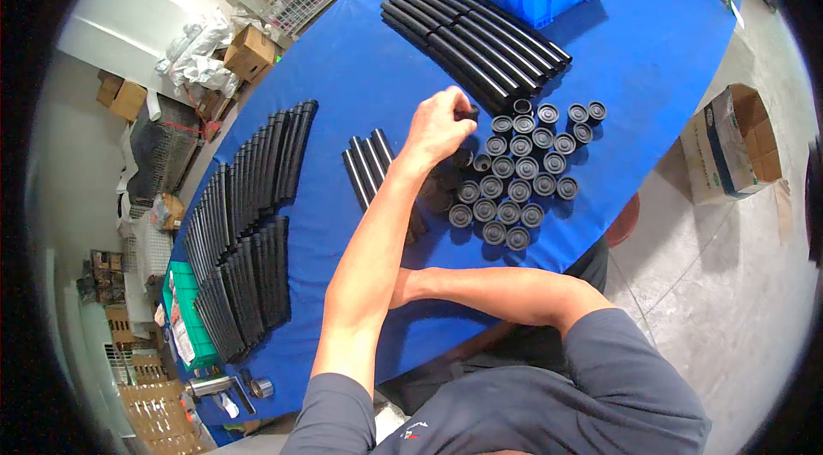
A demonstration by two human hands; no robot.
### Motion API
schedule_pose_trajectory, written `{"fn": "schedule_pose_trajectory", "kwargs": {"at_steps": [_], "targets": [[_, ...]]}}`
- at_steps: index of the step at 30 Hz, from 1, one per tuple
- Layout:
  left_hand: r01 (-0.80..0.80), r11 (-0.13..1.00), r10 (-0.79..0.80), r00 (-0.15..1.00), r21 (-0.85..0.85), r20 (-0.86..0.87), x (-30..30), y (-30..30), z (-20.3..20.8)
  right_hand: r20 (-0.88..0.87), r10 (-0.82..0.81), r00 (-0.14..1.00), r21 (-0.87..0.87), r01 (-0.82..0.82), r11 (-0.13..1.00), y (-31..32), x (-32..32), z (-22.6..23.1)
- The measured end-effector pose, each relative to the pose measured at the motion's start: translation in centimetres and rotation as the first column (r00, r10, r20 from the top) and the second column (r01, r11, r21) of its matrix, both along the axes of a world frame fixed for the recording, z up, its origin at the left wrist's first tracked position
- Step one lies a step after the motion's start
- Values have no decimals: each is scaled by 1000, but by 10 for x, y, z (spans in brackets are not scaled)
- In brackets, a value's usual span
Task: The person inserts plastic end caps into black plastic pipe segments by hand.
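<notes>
My left hand (440,126) is closed in a pinch over the near-left corner of a group of round black caps (520,167). A small dark piece, apparently one of these caps, shows at its fingertips. The caps stand upright with ringed tops, packed loosely together. My right forearm (480,290) crosses beneath my left forearm, which covers my right hand, so its fingers cannot be seen. Several short black tubes (367,165) lie beside my left forearm and run partly behind it.
Long black tubes (471,35) lie in a stack at the back, near a blue crate (549,5) with clear plastic bags. More black tubes (244,223) form two rows at left. A green bin (193,318) and a tape dispenser (219,386) sit near left. An open carton (729,150) stands on the floor.
</notes>
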State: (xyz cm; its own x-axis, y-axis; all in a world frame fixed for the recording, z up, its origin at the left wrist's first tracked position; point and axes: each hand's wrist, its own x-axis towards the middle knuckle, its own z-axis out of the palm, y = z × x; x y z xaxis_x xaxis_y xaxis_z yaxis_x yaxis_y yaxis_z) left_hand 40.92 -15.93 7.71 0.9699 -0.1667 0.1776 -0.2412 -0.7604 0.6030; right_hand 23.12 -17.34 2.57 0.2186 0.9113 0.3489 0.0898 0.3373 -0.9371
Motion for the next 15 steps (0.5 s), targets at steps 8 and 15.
{"fn": "schedule_pose_trajectory", "kwargs": {"at_steps": [8,15], "targets": [[-396,918,390,904,-4,174,-100,124,34,198,-4,980,-153,35,988,11,2,-5],[-574,770,517,817,278,254,-183,211,-18,207,32,978,-200,10,980,7,2,2]]}}
